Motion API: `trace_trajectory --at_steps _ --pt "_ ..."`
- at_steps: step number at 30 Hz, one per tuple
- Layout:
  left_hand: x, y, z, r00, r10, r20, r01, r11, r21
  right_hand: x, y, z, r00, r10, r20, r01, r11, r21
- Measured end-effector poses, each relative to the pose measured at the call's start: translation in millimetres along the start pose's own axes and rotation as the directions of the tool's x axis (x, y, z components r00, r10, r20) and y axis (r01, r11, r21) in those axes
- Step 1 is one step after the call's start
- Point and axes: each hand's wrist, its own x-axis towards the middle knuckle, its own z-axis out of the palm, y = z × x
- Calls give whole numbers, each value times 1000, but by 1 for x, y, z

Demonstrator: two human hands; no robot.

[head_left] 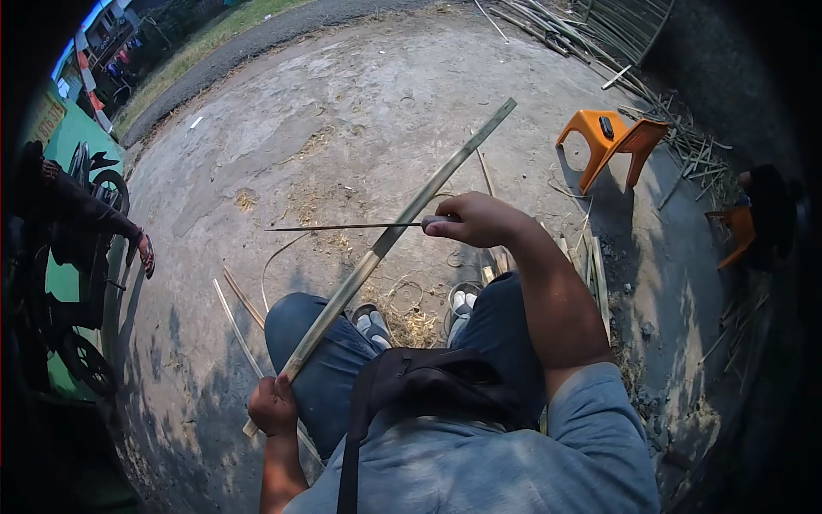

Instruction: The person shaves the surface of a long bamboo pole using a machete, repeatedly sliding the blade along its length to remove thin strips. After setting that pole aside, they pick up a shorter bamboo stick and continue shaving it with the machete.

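A long bamboo strip (351, 283) slants across my lap, from the lower left up to the far right. Wrapped round its lower end is my left hand (273, 404), near my left knee. My right hand (469, 221) is closed on the handle of a long, thin-bladed knife (342, 227). The blade points left and crosses the strip around its middle. Below that crossing the strip looks pale; above it the surface is greener.
Shavings (415, 328) lie between my feet. More strips rest beside my left leg and right leg. An orange plastic chair (599, 141) with a dark object on it stands at the right. Bamboo poles (556, 30) are piled behind. At the left, a person's leg (103, 212) shows beside a motorbike (86, 355).
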Motion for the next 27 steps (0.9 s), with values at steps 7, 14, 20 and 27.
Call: trace_trajectory --at_steps 7,14,20,27 --pt "3 0 -5 1000 16 -2 -16 998 54 5 25 -22 938 300 -176 -299 954 31" --pt "6 3 -9 999 13 38 -13 1000 5 -7 -19 5 1000 -15 -12 12 983 -181" --pt "-2 -3 4 998 -64 15 65 993 -96 -1 18 -8 942 51 -332 -22 996 89" --pt "3 6 0 996 -83 39 86 990 -109 -8 7 -4 900 -92 -427 20 985 -170"
